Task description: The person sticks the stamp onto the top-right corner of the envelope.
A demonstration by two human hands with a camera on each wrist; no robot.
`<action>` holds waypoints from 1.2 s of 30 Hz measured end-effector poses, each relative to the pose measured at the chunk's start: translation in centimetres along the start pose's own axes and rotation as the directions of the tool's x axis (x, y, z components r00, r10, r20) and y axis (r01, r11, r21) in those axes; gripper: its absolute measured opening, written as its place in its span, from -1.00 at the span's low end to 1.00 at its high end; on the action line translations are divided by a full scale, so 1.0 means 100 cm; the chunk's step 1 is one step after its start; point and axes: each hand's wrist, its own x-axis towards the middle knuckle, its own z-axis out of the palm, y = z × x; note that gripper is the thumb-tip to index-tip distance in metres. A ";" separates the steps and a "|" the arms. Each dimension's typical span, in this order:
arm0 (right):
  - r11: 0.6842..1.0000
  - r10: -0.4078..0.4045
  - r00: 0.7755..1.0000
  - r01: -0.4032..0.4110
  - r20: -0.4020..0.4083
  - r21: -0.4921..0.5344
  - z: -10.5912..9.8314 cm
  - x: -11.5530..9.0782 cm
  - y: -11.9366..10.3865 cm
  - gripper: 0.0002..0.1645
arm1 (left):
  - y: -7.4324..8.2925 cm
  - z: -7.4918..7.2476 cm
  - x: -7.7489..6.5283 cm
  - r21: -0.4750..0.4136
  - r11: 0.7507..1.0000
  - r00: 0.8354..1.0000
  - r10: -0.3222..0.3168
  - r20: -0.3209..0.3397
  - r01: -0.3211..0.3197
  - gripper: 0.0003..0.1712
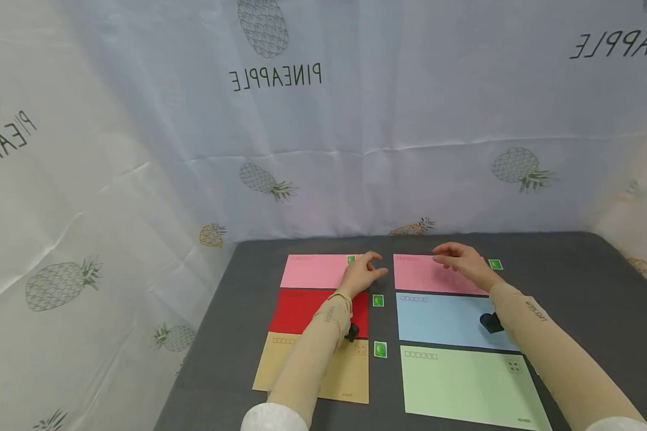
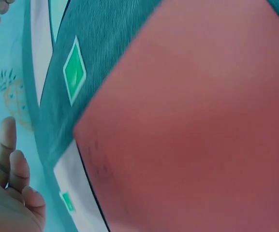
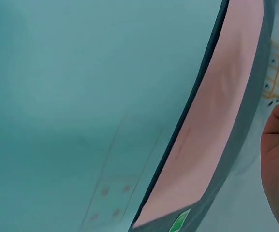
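My left hand is over the right end of the left pink envelope, its fingers loosely bent and holding nothing. A green stamp sits at that envelope's upper right corner, beside the hand; the left wrist view shows this stamp too. My right hand hovers above the right pink envelope, fingers relaxed, nothing between them. Just right of that envelope lies a loose green stamp. Two more loose stamps, an upper one and a lower one, lie between the envelope columns.
Below the left pink envelope lie a red envelope and a tan envelope. A blue envelope and a light green envelope fill the right column. The dark table ends at a pineapple-print curtain.
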 end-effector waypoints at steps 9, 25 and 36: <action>0.996 0.082 0.993 -0.084 -0.089 -0.026 -0.019 -0.007 0.025 -0.34 | 0.009 0.029 0.004 0.187 0.982 1.000 0.008 0.019 -0.011 -0.55; 0.986 0.131 0.940 -0.157 -0.316 -0.056 -0.051 -0.038 0.040 -0.30 | 0.016 0.046 0.010 0.365 0.930 0.999 -0.041 -0.002 0.039 -0.56; 0.932 0.324 0.863 -0.362 -0.388 -0.027 -0.052 -0.041 0.045 -0.38 | 0.021 0.047 0.009 0.396 0.916 0.995 -0.088 0.042 0.064 -0.58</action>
